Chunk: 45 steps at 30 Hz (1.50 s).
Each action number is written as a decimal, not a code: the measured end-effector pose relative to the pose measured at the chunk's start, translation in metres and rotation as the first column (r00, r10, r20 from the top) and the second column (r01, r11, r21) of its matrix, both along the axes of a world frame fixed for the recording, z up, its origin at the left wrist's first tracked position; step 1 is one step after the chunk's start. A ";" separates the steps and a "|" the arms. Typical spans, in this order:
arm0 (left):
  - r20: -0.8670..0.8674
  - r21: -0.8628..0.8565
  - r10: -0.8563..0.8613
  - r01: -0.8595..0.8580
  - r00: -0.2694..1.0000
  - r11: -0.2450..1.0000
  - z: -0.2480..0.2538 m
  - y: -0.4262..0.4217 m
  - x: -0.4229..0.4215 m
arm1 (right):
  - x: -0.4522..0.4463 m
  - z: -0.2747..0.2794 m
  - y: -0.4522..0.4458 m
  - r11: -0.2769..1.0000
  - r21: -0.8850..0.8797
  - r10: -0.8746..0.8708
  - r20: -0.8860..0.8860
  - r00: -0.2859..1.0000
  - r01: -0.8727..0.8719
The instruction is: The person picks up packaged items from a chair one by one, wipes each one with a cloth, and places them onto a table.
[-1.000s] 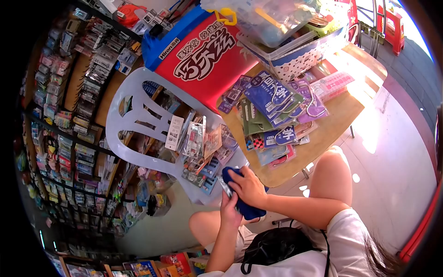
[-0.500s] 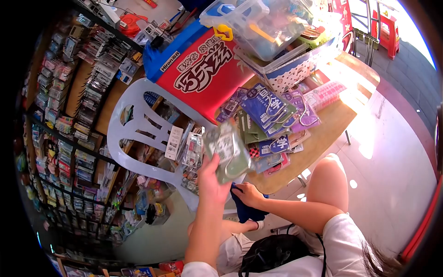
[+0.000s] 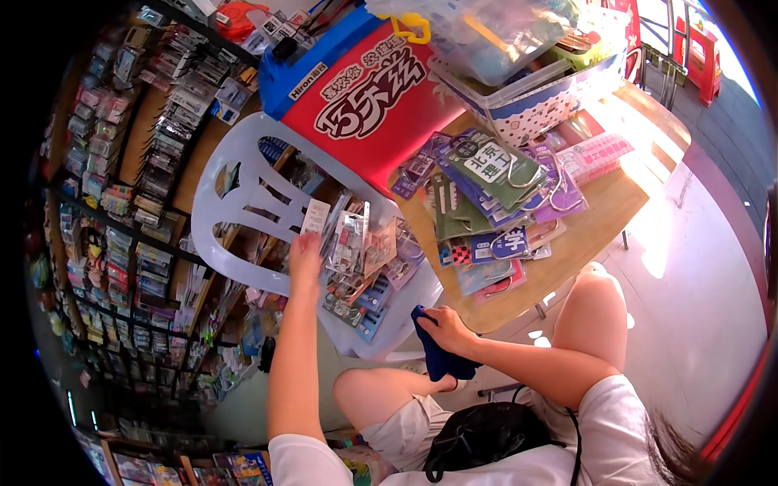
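Note:
My left hand is over the white plastic chair, its fingers closed on the lower end of a white-backed card packet. Beside it on the seat lie several small clear packets and blue-edged packets. Close to the table's near corner, my right hand grips a bunched dark blue cloth. A green packet with white Chinese lettering tops the pile of blue, purple and green packets on the wooden table.
A red and blue printed box stands behind the chair. Clear plastic bins with goods sit at the table's back. Shelves of hanging packets fill the left side. A red stool stands far right.
The green packet has left my left hand and now lies on the table pile. My left hand has moved left to the packets on the chair. My right hand still holds the cloth.

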<state>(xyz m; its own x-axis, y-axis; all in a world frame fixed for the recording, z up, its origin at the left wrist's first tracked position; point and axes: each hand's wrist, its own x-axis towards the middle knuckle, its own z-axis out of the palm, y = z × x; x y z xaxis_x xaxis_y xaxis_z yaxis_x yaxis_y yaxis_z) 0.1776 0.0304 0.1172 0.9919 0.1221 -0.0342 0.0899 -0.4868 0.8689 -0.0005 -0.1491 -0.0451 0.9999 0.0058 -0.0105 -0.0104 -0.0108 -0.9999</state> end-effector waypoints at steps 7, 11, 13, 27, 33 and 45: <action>-0.327 0.234 0.394 -0.330 0.859 0.914 -0.101 0.118 -0.036 | -0.004 0.006 0.005 0.973 -0.210 0.083 -0.086 0.993 -0.099; -0.286 0.191 0.494 -0.457 0.821 0.869 -0.130 0.111 -0.031 | -0.001 0.004 0.007 0.959 -0.246 0.106 -0.136 0.985 -0.137; -0.216 0.186 0.539 -0.507 0.814 0.841 -0.146 0.114 -0.027 | 0.002 -0.003 0.009 0.959 -0.251 0.101 -0.131 0.986 -0.132; -0.069 -0.187 0.417 -0.422 0.906 0.887 -0.139 0.153 -0.062 | 0.006 0.001 0.012 0.980 -0.167 0.101 -0.057 0.993 -0.109; 0.026 -0.520 0.166 -0.129 0.986 0.844 -0.111 0.064 -0.160 | 0.004 0.021 0.010 0.983 -0.036 0.182 0.108 0.977 -0.179; -0.021 -0.858 -0.074 0.020 0.997 0.514 -0.113 -0.021 -0.213 | -0.026 0.033 0.005 0.921 -0.371 0.253 0.339 0.906 -0.118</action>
<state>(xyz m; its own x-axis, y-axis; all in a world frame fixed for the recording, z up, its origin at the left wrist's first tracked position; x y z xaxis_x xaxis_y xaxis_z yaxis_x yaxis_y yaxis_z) -0.0358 0.0095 0.0037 0.9889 -0.0401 -0.1433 0.1446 0.4859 0.8620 -0.0261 -0.1439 -0.0119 0.9096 0.2552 0.3278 0.3979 -0.3084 -0.8640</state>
